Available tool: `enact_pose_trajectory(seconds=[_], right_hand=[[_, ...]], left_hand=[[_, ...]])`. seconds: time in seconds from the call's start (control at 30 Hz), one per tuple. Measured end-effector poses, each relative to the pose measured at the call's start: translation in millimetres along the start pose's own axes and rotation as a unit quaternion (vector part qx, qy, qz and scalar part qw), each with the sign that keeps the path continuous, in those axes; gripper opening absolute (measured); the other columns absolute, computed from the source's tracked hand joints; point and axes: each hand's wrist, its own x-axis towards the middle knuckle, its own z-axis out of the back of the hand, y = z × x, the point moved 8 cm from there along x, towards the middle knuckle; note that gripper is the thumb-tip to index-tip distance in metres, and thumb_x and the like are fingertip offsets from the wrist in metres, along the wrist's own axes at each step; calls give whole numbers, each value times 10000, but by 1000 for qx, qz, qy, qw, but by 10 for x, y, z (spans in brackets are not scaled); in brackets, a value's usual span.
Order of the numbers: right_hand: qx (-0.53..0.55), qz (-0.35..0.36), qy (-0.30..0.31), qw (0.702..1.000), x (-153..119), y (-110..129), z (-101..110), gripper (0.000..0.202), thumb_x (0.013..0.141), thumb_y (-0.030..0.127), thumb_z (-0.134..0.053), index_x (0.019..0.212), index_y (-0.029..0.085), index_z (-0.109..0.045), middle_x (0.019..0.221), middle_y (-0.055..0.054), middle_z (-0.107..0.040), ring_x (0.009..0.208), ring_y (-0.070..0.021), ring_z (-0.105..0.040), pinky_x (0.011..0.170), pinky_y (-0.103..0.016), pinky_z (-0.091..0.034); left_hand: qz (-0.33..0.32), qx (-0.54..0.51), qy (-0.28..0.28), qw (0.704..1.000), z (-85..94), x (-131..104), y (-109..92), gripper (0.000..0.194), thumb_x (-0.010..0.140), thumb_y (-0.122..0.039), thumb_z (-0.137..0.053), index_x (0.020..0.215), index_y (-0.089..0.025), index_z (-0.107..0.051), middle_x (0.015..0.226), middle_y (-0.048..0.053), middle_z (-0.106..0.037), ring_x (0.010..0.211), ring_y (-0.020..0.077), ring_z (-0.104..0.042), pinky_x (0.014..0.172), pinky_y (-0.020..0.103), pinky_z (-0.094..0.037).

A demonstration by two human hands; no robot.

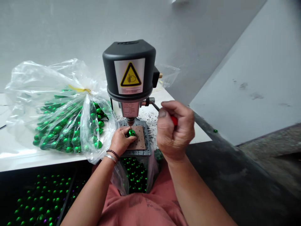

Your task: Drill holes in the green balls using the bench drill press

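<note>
Since the drill (129, 70) points straight down, the left hand (120, 140) pinches a green ball (132, 133) beneath it, presumably for steadiness, near the tabletop's (191, 133) front edge; the right hand (177, 133) curls its fingers tightly round a red knob (174, 120).

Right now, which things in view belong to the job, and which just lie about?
In use: left hand, holding green ball; board beneath; drill; right hand on lever.

Seemingly lying about: stray ball, far right; black shavings. Tied bag: perhaps stock, can't tell.
</note>
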Motion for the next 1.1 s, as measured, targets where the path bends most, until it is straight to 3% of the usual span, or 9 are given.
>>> enact_pose_trajectory(seconds=[0.67,0.83,0.97,1.03,1.1], right_hand=[[4,-21,-16,1000,-362,-183,-3,252,760,109,-477,977,216,-548,830,-3,-610,743,-99,-592,673,-257,-505],[-8,15,-36,999,85,-37,-51,208,804,168,-440,973,221,-549,774,5,-591,653,-86,-565,629,-263,-488],[5,-15,10,1000,590,-63,-256,187,847,252,-389,914,186,-551,767,15,-568,605,-45,-500,596,-222,-443],[10,-28,20,999,734,-106,-335,196,846,251,-383,887,165,-555,735,25,-549,590,-36,-474,610,-218,-434],[21,-37,21,999,789,-153,-378,189,840,234,-385,873,156,-555,706,34,-526,564,-29,-448,607,-214,-422]], left_hand=[[-9,7,-2,1000,-6,-13,40,371,666,-339,-635,1009,-199,-649,993,60,-627,933,187,-557,859,298,-415],[-33,13,-7,999,-17,-11,8,356,678,-324,-625,1014,-207,-644,954,46,-652,908,182,-566,847,304,-418],[-12,-3,-16,1000,57,-94,-4,359,688,-318,-614,1022,-188,-635,956,52,-652,906,188,-572,831,312,-429],[-6,-10,8,1000,113,-201,-28,356,697,-335,-606,1019,-185,-637,950,58,-650,880,191,-583,796,310,-445],[-27,-20,78,996,129,-345,-94,403,689,-367,-620,1052,-191,-628,974,64,-648,877,194,-590,784,305,-454]])
